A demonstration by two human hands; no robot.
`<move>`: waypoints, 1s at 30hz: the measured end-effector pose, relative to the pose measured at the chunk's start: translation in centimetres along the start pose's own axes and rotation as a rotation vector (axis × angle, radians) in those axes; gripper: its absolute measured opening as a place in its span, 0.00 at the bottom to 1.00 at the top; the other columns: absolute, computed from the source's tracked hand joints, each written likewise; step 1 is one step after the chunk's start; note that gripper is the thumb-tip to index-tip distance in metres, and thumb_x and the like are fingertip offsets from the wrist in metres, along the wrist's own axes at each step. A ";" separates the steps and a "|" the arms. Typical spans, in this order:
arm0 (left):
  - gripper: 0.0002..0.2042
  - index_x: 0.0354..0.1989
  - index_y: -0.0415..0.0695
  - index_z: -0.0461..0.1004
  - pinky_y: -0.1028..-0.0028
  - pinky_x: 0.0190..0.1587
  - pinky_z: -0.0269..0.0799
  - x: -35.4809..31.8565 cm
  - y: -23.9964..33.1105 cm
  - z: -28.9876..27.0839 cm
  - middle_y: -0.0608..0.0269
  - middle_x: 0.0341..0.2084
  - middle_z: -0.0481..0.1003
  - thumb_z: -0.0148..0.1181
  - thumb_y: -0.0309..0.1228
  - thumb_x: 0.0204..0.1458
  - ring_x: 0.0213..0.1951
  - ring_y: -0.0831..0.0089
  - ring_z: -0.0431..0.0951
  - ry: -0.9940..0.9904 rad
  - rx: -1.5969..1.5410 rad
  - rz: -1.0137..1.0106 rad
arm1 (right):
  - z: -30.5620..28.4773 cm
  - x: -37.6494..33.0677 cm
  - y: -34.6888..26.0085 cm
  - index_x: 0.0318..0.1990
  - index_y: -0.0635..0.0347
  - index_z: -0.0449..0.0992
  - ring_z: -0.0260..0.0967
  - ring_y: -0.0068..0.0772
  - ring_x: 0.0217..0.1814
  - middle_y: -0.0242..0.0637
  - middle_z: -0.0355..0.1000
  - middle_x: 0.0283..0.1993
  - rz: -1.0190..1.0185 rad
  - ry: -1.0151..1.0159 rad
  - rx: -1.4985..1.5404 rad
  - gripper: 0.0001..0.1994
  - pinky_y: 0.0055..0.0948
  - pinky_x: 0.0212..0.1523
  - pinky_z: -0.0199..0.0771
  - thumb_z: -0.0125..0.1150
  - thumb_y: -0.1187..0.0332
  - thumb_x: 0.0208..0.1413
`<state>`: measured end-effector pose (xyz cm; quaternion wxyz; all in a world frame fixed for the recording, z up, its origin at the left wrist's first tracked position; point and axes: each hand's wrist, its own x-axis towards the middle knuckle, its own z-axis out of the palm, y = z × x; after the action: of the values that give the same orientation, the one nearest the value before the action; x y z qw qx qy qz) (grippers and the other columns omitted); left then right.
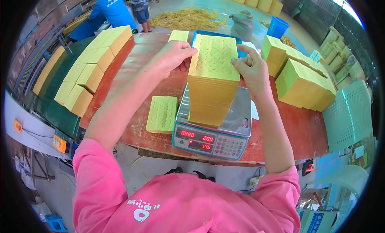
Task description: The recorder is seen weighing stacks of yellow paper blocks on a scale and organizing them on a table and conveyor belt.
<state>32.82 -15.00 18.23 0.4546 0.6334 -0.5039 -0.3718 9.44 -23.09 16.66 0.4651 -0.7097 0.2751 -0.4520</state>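
A tall stack of yellow paper sheets [212, 96], its top punched with rows of curved cuts, stands on the steel pan of a digital scale [210, 143] with a lit red display. My left hand [177, 58] is closed at the upper left edge of the stack, thumb and forefinger on the top sheets. At the opposite edge, my right hand [253, 68] pinches the paper, thumb on its rim and forefinger bent above. A thin bundle of yellow sheets [162, 114] lies left of the scale. Behind the stack, a blue tray [242, 52] is partly hidden.
Yellow paper blocks [98, 54] line the green surface [60, 98] at left; more blocks [304, 82] stand at right on the red table [288, 129]. A small yellow bundle [179, 36] sits at the far edge. Beyond are a blue bin [277, 27], a sack [242, 25] and two people.
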 end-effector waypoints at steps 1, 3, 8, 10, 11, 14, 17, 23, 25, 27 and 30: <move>0.13 0.27 0.44 0.73 0.77 0.21 0.64 0.0 0.0 0.0 0.67 0.18 0.73 0.56 0.39 0.60 0.19 0.79 0.70 0.001 -0.004 -0.008 | 0.0 -0.1 -0.1 0.58 0.69 0.68 0.65 0.16 0.26 0.30 0.70 0.25 0.005 0.010 -0.005 0.24 0.20 0.20 0.66 0.65 0.74 0.54; 0.13 0.27 0.44 0.73 0.77 0.22 0.65 0.3 -0.4 -0.1 0.67 0.18 0.73 0.56 0.40 0.60 0.19 0.79 0.70 -0.002 -0.009 -0.016 | 0.2 -0.3 -0.4 0.56 0.67 0.71 0.65 0.16 0.26 0.29 0.69 0.25 -0.014 0.040 -0.128 0.21 0.21 0.25 0.68 0.65 0.73 0.54; 0.12 0.28 0.43 0.73 0.78 0.21 0.65 0.4 -1.1 0.1 0.68 0.18 0.72 0.56 0.37 0.60 0.19 0.80 0.70 0.012 -0.006 0.065 | 0.8 -0.8 0.0 0.52 0.64 0.75 0.63 0.18 0.26 0.28 0.68 0.23 -0.084 0.125 -0.296 0.18 0.23 0.32 0.68 0.65 0.72 0.54; 0.13 0.26 0.44 0.71 0.79 0.18 0.61 0.1 -1.4 0.7 0.69 0.16 0.71 0.55 0.38 0.60 0.16 0.81 0.68 0.058 -0.014 0.098 | 1.3 -1.3 -0.1 0.51 0.64 0.75 0.62 0.18 0.26 0.29 0.68 0.23 -0.087 0.138 -0.326 0.17 0.24 0.34 0.67 0.65 0.71 0.54; 0.14 0.24 0.45 0.70 0.79 0.15 0.58 0.0 -1.6 1.0 0.70 0.14 0.69 0.55 0.38 0.61 0.13 0.83 0.66 0.106 -0.024 0.134 | 1.5 -1.7 -0.3 0.50 0.64 0.76 0.61 0.18 0.26 0.28 0.67 0.23 -0.094 0.162 -0.343 0.16 0.24 0.33 0.67 0.65 0.72 0.54; 0.15 0.23 0.44 0.69 0.78 0.15 0.58 -0.2 -2.3 1.1 0.71 0.13 0.67 0.55 0.37 0.61 0.14 0.83 0.65 0.146 0.011 0.178 | 2.2 -2.2 -0.6 0.48 0.63 0.77 0.60 0.19 0.25 0.28 0.66 0.22 -0.114 0.200 -0.369 0.13 0.23 0.32 0.66 0.64 0.72 0.54; 0.14 0.24 0.38 0.71 0.74 0.21 0.69 -0.3 -2.7 1.1 0.61 0.17 0.73 0.56 0.34 0.59 0.17 0.77 0.74 0.165 0.060 0.180 | 2.4 -2.4 -0.5 0.45 0.62 0.78 0.59 0.18 0.25 0.27 0.66 0.22 -0.110 0.214 -0.396 0.11 0.22 0.31 0.64 0.63 0.71 0.55; 0.15 0.28 0.36 0.72 0.72 0.22 0.70 -0.6 -4.6 1.2 0.60 0.16 0.73 0.55 0.37 0.59 0.17 0.75 0.74 0.220 0.129 0.418 | 1.2 -2.3 1.6 0.42 0.61 0.80 0.59 0.13 0.26 0.22 0.68 0.26 -0.194 0.276 -0.249 0.08 0.20 0.26 0.61 0.59 0.68 0.60; 0.14 0.30 0.37 0.72 0.73 0.23 0.69 -2.5 -5.2 0.8 0.61 0.17 0.73 0.55 0.37 0.60 0.18 0.76 0.74 0.260 0.071 0.357 | 0.5 -3.3 1.4 0.44 0.64 0.79 0.61 0.14 0.29 0.25 0.68 0.28 -0.182 0.314 -0.115 0.10 0.18 0.29 0.62 0.56 0.69 0.62; 0.11 0.34 0.44 0.70 0.80 0.23 0.61 -5.4 -5.9 0.1 0.71 0.18 0.69 0.52 0.38 0.63 0.20 0.82 0.68 0.259 -0.045 0.201 | -0.7 -5.8 1.1 0.44 0.66 0.79 0.59 0.15 0.28 0.27 0.67 0.28 -0.123 0.348 -0.029 0.09 0.18 0.28 0.60 0.53 0.71 0.63; 0.10 0.31 0.45 0.70 0.80 0.21 0.59 -10.6 -12.4 -1.9 0.71 0.17 0.69 0.53 0.37 0.62 0.19 0.83 0.66 0.379 -0.197 0.100 | -2.3 -11.1 2.1 0.45 0.69 0.77 0.58 0.16 0.24 0.27 0.65 0.24 -0.125 0.368 -0.158 0.10 0.18 0.26 0.57 0.50 0.74 0.63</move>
<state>36.00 -3.30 7.16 0.6187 0.6188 -0.4013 -0.2705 2.56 -15.92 10.87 0.3210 -0.6652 0.3452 -0.5790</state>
